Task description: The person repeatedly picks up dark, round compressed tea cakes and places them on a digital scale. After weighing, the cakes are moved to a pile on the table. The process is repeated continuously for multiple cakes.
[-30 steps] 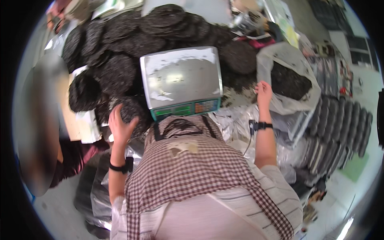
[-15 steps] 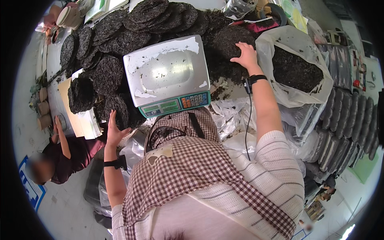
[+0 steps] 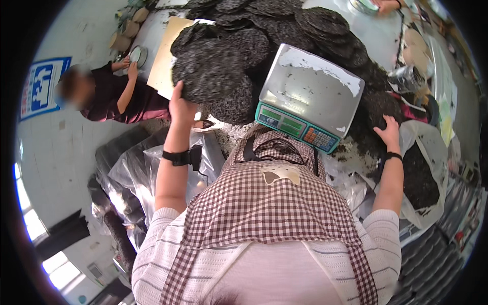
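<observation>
My left hand (image 3: 182, 105) grips the near edge of a round dark dried seaweed cake (image 3: 209, 70), which is blurred by motion. Beneath and behind it lie more such cakes (image 3: 244, 46). On the right, my right hand (image 3: 390, 131) rests with fingers spread at the near edge of another dark round cake (image 3: 382, 108). Between the two hands sits a silver-topped electronic scale (image 3: 315, 91) with a green front panel. Only small dark crumbs and white patches show on its pan.
A clear plastic bag (image 3: 441, 152) of loose dark seaweed stands right of my right hand. Stacked cakes (image 3: 325, 25) cover the table behind the scale. Plastic bags (image 3: 137, 168) are at my left. A co-worker (image 3: 117, 94) works at far left, and another person's hand (image 3: 389, 5) shows at the top.
The view has swung left. My left hand, earlier apart from the cakes with its fingers spread, has taken hold of one. My right hand stays by the cake on the right.
</observation>
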A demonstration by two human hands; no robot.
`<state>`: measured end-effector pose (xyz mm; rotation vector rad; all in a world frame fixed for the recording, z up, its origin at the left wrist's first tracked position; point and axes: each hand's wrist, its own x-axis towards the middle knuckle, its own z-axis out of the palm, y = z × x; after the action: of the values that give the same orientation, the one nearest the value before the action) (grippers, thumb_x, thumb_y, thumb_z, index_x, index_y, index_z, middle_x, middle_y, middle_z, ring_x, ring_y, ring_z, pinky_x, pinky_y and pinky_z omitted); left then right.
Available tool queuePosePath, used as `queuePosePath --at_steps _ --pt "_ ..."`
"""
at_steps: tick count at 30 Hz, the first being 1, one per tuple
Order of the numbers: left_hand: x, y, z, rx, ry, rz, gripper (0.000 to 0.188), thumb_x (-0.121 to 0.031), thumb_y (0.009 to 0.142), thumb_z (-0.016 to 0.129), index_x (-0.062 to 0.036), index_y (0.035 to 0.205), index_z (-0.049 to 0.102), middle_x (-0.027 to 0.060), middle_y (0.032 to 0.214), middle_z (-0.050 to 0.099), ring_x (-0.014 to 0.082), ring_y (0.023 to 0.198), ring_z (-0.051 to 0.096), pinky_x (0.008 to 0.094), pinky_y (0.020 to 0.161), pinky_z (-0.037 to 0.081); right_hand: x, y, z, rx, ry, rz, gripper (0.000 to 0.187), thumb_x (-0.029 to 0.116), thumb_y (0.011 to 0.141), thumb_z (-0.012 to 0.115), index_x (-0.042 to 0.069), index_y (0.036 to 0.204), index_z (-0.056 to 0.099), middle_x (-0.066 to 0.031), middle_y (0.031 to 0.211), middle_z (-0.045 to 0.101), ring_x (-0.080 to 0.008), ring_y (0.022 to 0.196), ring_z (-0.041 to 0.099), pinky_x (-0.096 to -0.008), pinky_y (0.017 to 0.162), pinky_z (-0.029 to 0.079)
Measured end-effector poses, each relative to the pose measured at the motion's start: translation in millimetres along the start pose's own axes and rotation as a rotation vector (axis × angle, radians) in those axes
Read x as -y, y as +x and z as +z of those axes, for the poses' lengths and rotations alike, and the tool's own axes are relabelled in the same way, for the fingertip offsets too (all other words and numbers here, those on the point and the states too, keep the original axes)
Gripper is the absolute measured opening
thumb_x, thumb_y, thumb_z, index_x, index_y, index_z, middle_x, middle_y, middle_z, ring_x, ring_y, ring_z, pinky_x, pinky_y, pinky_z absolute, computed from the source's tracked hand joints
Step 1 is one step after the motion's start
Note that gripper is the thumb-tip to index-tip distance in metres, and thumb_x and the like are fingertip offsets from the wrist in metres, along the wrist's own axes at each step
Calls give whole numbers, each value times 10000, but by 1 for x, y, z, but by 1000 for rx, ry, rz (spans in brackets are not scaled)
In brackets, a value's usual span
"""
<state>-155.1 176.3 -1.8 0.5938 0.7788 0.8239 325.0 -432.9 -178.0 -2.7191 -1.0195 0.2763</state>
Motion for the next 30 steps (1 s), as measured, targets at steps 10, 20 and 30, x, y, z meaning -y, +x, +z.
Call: queuePosePath --at_steps 10,20,30 --pt "98 -3 3 410 969 230 377 -33 991 650 -25 1367 625 170 1256 692 294 1164 679 440 1057 521 47 -5 36 -325 -63 386 311 336 1006 617 60 1143 658 -208 1105 705 -445 1009 675 -532 879 560" --pt "108 -21 79 294 261 -384 354 -151 1013 690 -50 1339 598 94 1243 704 246 1091 700 412 959 575 126 -49 -91 -827 1617 738 398 139 1026 697 -36 1369 593 -118 1289 668 -229 1076 662 -407 907 552" --pt "175 -43 141 517 739 -75 555 -91 998 720 93 1433 429 106 1195 665 157 1067 647 307 908 557 344 -13 -59 -23 1825 271 561 241 1025 708 33 1500 494 -84 1427 600 -236 1245 621 -430 1093 496"
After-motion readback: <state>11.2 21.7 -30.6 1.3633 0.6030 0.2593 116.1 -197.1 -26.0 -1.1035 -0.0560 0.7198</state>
